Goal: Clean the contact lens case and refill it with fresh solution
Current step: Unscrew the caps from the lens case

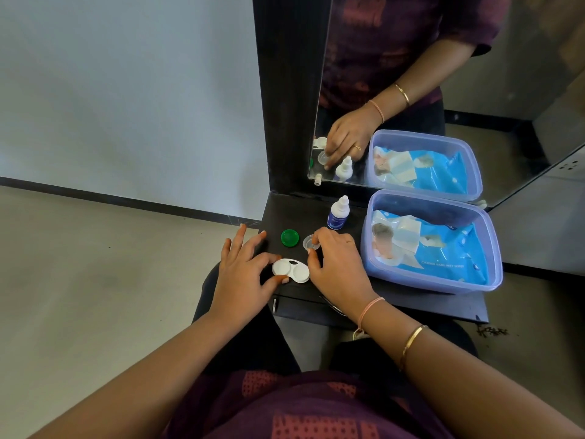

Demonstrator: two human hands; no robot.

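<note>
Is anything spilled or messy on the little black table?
No spill shows. The lens case lies open, its green cap set apart, the clear cap in the right hand. The solution bottle stands upright.

Your white contact lens case [290,270] lies flat near the front edge of the dark shelf, both round wells uncapped and facing up. Its green cap [289,238] rests behind it, apart. The clear cap [311,242] sits just right of the green one. The solution bottle [339,213] stands upright farther back, white-capped, blue-labelled.
</note>
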